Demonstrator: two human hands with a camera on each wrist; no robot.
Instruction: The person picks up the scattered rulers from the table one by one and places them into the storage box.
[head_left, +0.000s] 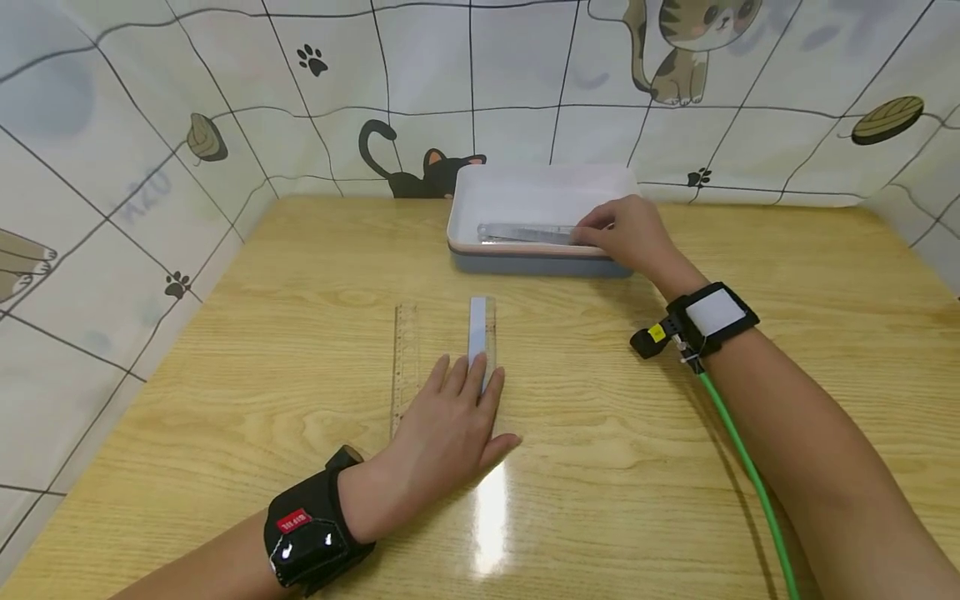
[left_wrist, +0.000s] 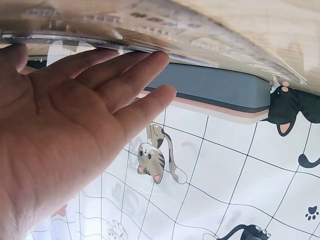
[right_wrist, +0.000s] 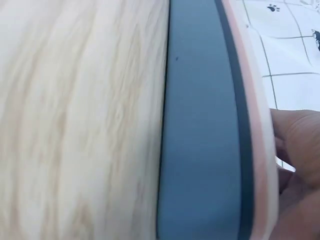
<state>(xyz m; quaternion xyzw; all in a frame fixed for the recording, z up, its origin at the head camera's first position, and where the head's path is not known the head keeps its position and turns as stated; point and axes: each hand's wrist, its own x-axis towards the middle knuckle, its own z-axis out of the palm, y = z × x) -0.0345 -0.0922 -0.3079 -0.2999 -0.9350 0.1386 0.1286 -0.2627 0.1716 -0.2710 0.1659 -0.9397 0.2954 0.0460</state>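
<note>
My left hand (head_left: 442, 417) rests on the table, fingers straight and spread, with its fingertips over a clear ruler with a pale blue-white strip (head_left: 477, 323). Left of that lies a wider clear ruler (head_left: 405, 358), its near end partly covered by the hand. At the back, my right hand (head_left: 633, 237) reaches over the front right rim of a tray (head_left: 540, 265), white inside and blue-grey outside. Thumb and fingers there pinch the right end of a clear ruler (head_left: 525, 232) inside the tray. In the right wrist view, the tray wall (right_wrist: 200, 120) hides most of that hand.
The wooden table (head_left: 787, 400) carries the tray near its back edge. Behind it hangs a white grid-patterned cloth (head_left: 517, 75) with cartoon cats. A green cable (head_left: 750, 467) runs from the right wrist strap (head_left: 712, 317) along the forearm.
</note>
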